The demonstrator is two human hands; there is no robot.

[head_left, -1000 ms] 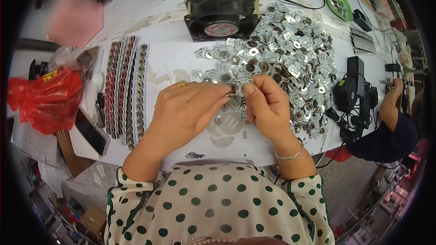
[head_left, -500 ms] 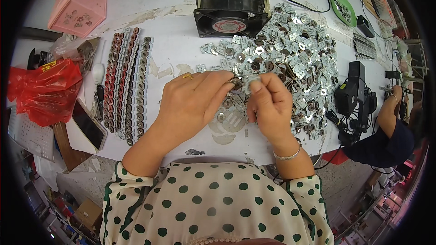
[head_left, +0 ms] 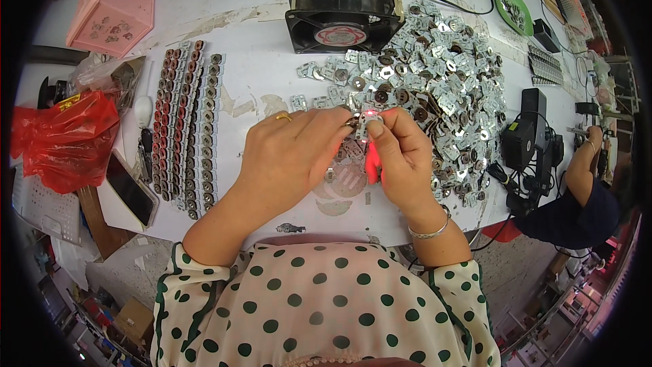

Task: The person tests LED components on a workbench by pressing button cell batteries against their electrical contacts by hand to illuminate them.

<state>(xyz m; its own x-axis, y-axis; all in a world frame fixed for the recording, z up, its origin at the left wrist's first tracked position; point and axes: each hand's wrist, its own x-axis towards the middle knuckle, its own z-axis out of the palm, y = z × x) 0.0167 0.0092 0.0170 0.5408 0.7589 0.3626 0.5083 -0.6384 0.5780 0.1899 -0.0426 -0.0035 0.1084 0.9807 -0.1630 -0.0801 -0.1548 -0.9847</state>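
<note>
My left hand (head_left: pixel 288 146) is closed in a pinch on a small dark metal part (head_left: pixel 351 121), mostly covered by its fingertips. Beside it, my right hand (head_left: pixel 406 153) grips a small silvery metal plate (head_left: pixel 370 117) between thumb and fingers. The two parts are close together; whether they touch, I cannot tell. Red light glows on the plate and along the right fingers. Just beyond both hands spreads a heap of loose metal plates (head_left: pixel 451 95), many with brown round discs. To the left lie several long rows of similar parts (head_left: pixel 208 115), standing side by side.
A black fan (head_left: pixel 343 20) stands behind the hands. Leftward are a red plastic bag (head_left: pixel 64 139), a phone (head_left: pixel 129 187) and a pink box (head_left: pixel 115 10). Black devices with cables (head_left: pixel 526 139) and a green tray (head_left: pixel 513 10) sit at right. Another person's arm (head_left: pixel 581 170) reaches in there.
Red light has appeared on the metal plate and my right fingers. The plate has shifted slightly left and turned in my right hand. My left hand keeps its pinch.
</note>
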